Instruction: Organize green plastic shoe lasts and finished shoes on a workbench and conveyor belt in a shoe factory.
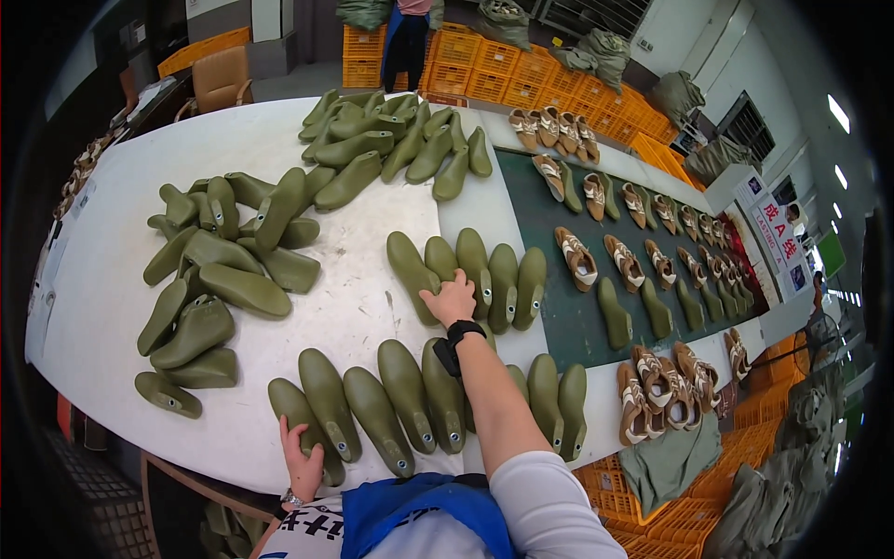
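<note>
Green plastic shoe lasts lie in two rows on the white table. At the near row's left end, my left hand [304, 458] is closed around the heel part of a last [296, 407]. My right hand [452, 300] reaches forward to the middle row, thumb and fingers bent over a last [440, 256] there; the hand partly hides it. The leftmost last [406, 261] of that row lies tilted beside my thumb, and more lasts [504, 279] lie close together to the right. My right forearm covers part of the near row.
Jumbled piles of lasts [237, 287] sit at left and far middle. To the right, a dark green conveyor belt [559, 321] carries brown-and-white shoes [575, 258] and lasts. More shoes [684, 387] stand along its near ledge. Orange crates [498, 58] and a person [406, 47] are behind.
</note>
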Tool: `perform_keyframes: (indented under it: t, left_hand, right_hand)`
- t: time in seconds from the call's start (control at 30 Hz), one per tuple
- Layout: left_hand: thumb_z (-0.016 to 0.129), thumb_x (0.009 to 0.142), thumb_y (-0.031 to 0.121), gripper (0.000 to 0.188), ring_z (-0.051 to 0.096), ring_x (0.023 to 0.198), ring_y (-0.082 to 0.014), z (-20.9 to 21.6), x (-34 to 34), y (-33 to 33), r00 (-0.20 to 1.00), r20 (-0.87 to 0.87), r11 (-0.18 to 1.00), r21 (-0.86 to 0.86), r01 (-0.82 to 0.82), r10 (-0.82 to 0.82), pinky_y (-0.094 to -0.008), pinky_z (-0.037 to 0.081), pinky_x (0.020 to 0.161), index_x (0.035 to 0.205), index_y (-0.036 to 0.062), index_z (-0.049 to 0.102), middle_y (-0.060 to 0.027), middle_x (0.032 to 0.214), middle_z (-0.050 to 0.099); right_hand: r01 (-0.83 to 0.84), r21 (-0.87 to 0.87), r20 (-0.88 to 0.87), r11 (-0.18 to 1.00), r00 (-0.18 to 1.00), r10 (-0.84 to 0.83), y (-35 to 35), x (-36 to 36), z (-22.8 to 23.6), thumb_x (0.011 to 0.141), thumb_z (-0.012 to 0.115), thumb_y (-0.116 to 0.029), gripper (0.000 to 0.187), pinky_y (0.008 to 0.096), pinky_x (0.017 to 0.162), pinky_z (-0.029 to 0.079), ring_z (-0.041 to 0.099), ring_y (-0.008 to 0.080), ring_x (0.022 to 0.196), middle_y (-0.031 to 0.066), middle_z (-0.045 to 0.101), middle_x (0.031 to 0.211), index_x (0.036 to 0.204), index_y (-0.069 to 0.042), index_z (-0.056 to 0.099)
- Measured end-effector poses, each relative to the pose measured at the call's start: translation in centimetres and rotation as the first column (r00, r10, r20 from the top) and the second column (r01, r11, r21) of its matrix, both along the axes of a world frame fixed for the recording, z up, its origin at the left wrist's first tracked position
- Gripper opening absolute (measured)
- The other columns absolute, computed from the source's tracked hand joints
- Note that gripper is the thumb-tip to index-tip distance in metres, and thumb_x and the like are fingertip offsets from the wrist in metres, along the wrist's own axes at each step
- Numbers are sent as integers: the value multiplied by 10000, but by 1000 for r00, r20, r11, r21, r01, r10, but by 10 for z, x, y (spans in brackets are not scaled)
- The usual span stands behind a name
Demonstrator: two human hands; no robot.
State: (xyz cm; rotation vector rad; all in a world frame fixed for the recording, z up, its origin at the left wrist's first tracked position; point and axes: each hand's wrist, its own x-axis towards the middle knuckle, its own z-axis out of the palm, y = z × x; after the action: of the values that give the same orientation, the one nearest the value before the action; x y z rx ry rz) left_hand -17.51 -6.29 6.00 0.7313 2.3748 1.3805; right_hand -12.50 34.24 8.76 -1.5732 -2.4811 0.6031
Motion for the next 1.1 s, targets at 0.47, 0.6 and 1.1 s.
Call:
perform_keyframes:
  t: [0.47, 0.6, 1.1]
  left_hand:
    - [571, 706, 34, 384, 284, 1301, -389, -1, 3, -3, 999, -39, 1000, -16, 1, -2, -379, 270, 1057, 1085, 13, 511, -254, 1426, 235]
    - [575, 707, 43, 379, 288, 1296, -391, -1, 1, -4, 998, -51, 999, -15, -38, 37, -384, 270, 1058, 1080, 16, 516, -256, 1423, 237]
    - [579, 707, 24, 379, 290, 1298, -383, -1, -1, 0, 1000, -25, 1000, -14, 5, -6, -383, 277, 1056, 1081, 20, 518, -243, 1430, 237]
  right_hand:
    - [68, 1, -15, 998, 998, -67, 28, 0, -2, 694, 689, -435, 551, 425, 903, 453, 503, 384, 1096, 177, 353, 1380, 985, 31, 656]
    - [51, 57, -6, 997, 999, -51, 14, -5, -2, 704, 703, -393, 502, 444, 851, 484, 516, 402, 1047, 168, 339, 1380, 962, 35, 655]
    - [61, 52, 100, 997, 993, -66, 51, 52, -6, 664, 718, -422, 538, 423, 852, 487, 575, 381, 1010, 188, 388, 1359, 981, 9, 664]
